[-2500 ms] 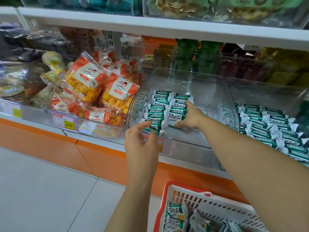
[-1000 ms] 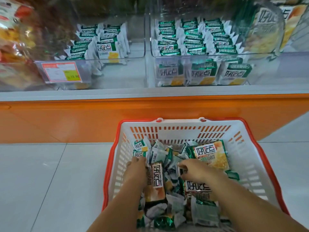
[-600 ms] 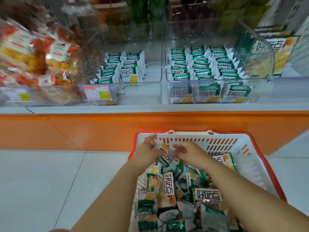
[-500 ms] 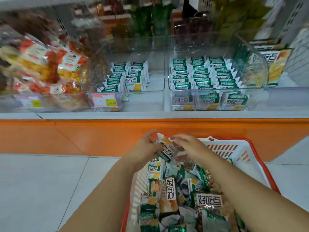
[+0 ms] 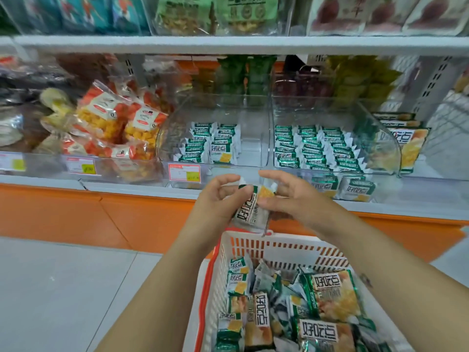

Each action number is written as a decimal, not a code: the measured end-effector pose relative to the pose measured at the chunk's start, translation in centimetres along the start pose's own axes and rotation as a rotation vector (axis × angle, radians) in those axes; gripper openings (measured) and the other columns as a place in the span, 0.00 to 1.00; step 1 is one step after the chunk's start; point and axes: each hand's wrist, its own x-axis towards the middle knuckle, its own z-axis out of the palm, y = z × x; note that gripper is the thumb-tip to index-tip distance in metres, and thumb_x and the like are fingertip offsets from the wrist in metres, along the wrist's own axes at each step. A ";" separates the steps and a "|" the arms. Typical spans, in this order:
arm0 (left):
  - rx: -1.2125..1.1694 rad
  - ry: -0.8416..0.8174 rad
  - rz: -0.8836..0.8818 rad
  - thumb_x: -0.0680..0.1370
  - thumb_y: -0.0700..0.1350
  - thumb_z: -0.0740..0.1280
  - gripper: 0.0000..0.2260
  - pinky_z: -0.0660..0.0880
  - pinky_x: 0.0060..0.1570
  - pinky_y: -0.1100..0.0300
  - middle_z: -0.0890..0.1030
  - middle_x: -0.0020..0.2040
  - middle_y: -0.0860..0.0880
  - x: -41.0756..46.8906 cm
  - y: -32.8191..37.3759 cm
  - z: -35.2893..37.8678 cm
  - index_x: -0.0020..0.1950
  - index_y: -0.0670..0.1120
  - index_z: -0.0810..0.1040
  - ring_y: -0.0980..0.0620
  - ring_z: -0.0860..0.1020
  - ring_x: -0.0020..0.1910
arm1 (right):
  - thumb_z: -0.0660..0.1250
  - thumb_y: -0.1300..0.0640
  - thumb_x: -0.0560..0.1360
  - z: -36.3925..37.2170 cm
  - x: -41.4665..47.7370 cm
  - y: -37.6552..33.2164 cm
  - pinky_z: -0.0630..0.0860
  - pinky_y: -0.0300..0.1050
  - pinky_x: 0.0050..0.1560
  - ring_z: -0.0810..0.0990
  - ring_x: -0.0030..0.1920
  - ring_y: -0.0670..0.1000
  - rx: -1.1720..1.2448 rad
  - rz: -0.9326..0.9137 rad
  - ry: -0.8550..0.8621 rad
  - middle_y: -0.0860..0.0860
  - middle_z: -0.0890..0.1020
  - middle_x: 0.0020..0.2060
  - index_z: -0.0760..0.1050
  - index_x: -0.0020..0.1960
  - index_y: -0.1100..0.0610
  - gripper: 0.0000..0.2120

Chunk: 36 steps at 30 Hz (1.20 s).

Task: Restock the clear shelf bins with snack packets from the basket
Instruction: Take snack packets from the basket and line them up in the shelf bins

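Head view: the left hand [image 5: 218,196] and the right hand [image 5: 291,199] are both pinching a green-and-white snack packet [image 5: 252,212], fingers curled round its two ends. They are holding it tilted, just above the far rim of the white basket [image 5: 279,247], which is holding more packets [image 5: 327,293]. Behind it, a half-filled clear bin [image 5: 215,110] is sitting beside a fuller clear bin [image 5: 375,138] on the shelf [image 5: 127,186].
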 end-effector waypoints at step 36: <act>0.529 0.611 0.049 0.76 0.42 0.68 0.17 0.63 0.50 0.62 0.56 0.70 0.50 8.7 -0.9 -7.9 0.63 0.54 0.72 0.42 0.66 0.65 | 0.71 0.68 0.70 2.3 25.0 0.6 0.63 0.32 0.41 0.70 0.47 0.48 -0.879 0.067 0.246 0.56 0.75 0.58 0.72 0.41 0.53 0.13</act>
